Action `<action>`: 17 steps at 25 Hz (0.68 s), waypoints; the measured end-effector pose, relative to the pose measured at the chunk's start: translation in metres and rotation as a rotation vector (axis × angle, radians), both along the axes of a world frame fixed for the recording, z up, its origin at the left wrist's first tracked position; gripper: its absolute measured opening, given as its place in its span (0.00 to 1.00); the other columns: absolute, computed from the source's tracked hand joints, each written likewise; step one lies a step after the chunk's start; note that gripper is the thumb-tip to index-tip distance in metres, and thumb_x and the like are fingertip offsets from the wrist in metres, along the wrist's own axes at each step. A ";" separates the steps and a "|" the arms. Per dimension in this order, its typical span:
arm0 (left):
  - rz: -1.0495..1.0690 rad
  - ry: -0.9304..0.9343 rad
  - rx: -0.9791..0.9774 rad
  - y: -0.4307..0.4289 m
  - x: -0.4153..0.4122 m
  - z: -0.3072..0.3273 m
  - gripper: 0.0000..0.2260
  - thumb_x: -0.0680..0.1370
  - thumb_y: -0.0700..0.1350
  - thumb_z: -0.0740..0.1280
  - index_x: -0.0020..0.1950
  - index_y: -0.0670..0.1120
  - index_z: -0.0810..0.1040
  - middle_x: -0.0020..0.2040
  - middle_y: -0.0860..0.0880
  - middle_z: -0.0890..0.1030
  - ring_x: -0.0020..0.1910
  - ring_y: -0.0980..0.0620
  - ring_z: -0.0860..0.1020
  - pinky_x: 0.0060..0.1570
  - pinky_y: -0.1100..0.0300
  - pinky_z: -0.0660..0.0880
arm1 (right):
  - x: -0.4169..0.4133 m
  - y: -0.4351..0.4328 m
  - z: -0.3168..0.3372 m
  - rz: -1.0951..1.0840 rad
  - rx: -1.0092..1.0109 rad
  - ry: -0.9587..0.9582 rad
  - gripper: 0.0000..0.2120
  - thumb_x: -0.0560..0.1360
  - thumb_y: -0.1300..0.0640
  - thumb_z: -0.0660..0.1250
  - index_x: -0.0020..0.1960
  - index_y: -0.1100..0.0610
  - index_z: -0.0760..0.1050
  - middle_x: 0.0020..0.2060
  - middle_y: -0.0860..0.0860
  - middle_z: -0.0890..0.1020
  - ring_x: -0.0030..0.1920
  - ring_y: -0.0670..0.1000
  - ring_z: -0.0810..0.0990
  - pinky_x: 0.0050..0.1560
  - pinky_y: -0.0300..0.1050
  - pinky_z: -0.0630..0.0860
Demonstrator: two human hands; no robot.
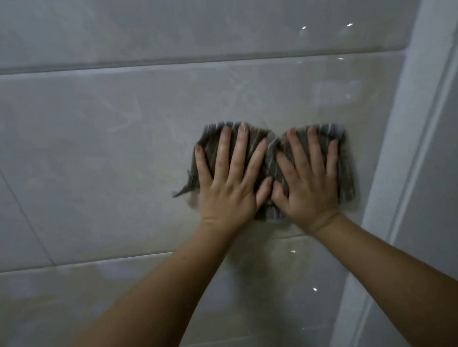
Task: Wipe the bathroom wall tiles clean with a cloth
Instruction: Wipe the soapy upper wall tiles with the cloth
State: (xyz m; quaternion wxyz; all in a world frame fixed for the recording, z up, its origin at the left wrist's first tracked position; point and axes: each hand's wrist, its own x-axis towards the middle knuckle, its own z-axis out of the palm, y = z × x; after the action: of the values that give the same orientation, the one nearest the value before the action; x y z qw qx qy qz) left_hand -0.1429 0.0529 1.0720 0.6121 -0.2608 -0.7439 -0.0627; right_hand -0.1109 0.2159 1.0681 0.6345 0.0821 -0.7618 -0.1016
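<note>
A dark grey striped cloth (272, 156) is lying flat against the glossy wall tiles (105, 151), spread wide under two bare hands. Its fabric is looking thin and ribbed, with pale lines running up and down across darker bands, and its edges are ragged; a frayed corner is trailing off to the lower left. The cloth's long axis is running side to side, parallel to the grout line (167, 67) above it, and a crease is gathering at its middle, between the two hands.

The left hand (229, 183) is pressing palm-down on the left half, fingers splayed and pointing up. The right hand (307, 183) is doing the same on the right half, its thumb touching the left thumb. Neither hand is closing around the fabric; both are lying open and flat on it.

The tiles are large, pale grey-beige rectangles with faint marbling and small bright reflections. Just to the right of the cloth, a white moulded frame (413, 141) is running up the wall at a slant.
</note>
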 end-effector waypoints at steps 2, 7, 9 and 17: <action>-0.005 -0.014 0.040 0.020 0.005 0.030 0.27 0.81 0.60 0.56 0.78 0.51 0.61 0.78 0.43 0.59 0.77 0.40 0.56 0.72 0.34 0.47 | 0.002 0.014 0.030 -0.014 -0.022 0.014 0.25 0.76 0.49 0.58 0.72 0.53 0.63 0.74 0.58 0.63 0.75 0.63 0.57 0.72 0.70 0.51; 0.009 -0.024 0.074 0.038 0.009 0.043 0.26 0.81 0.60 0.55 0.77 0.52 0.62 0.77 0.42 0.62 0.77 0.39 0.58 0.72 0.33 0.49 | 0.003 0.025 0.039 -0.036 -0.102 0.039 0.26 0.77 0.49 0.55 0.74 0.52 0.62 0.75 0.58 0.61 0.75 0.64 0.56 0.72 0.69 0.50; -0.013 -0.016 0.021 0.040 0.011 0.021 0.25 0.81 0.59 0.56 0.77 0.52 0.62 0.77 0.43 0.60 0.77 0.40 0.58 0.73 0.33 0.50 | 0.004 0.027 0.009 -0.049 -0.151 0.028 0.26 0.77 0.49 0.55 0.74 0.53 0.62 0.75 0.58 0.60 0.75 0.64 0.54 0.72 0.70 0.50; 0.038 -0.077 -0.117 0.025 0.013 -0.100 0.27 0.80 0.62 0.59 0.78 0.56 0.59 0.81 0.47 0.49 0.79 0.44 0.48 0.74 0.36 0.44 | 0.010 0.033 -0.110 -0.085 -0.105 -0.107 0.21 0.76 0.47 0.55 0.67 0.53 0.66 0.77 0.55 0.53 0.77 0.62 0.47 0.70 0.72 0.50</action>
State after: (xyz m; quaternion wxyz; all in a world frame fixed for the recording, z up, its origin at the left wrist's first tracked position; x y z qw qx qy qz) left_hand -0.1302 0.0775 0.9719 0.5678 -0.2795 -0.7740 -0.0176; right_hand -0.1005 0.2487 0.9578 0.5914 0.0214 -0.8017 -0.0837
